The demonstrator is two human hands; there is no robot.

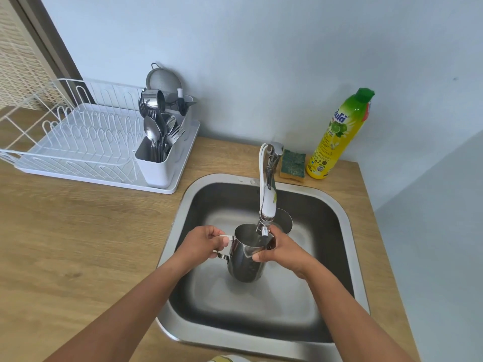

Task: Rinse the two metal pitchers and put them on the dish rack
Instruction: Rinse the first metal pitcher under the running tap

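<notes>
Under the faucet (268,194), the left hand (202,242) grips the pitcher (245,262) at nine o'clock and the right hand (277,248) clasps its three o'clock side; once wet, the steel could slip free.

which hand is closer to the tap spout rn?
Right. The right hand grips the rim of the pitcher right beside the tip of the tap spout. The left hand holds the handle, across the pitcher from the spout.
</notes>
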